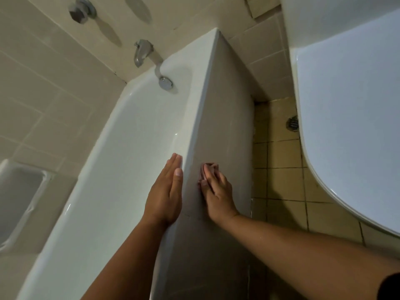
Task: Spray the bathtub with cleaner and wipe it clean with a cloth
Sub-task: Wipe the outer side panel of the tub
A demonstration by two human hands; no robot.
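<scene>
Wiping seemed midway: left hand [166, 191] lay flat on the bathtub [134, 148] rim while, at its 3 o'clock, right hand [216, 189] gripped the cloth [208, 167] against the side.

The floor [279, 185] is laid with yellowish square tiles, their grout lines dark and stained. The bathtub [227, 126] stands directly on it at the left, its flat outer panel meeting the tiles along a grimy seam. A round metal drain [292, 124] is set into the tiles near the far corner. A white toilet [346, 126] overhangs the floor's right side, its base hidden.
</scene>
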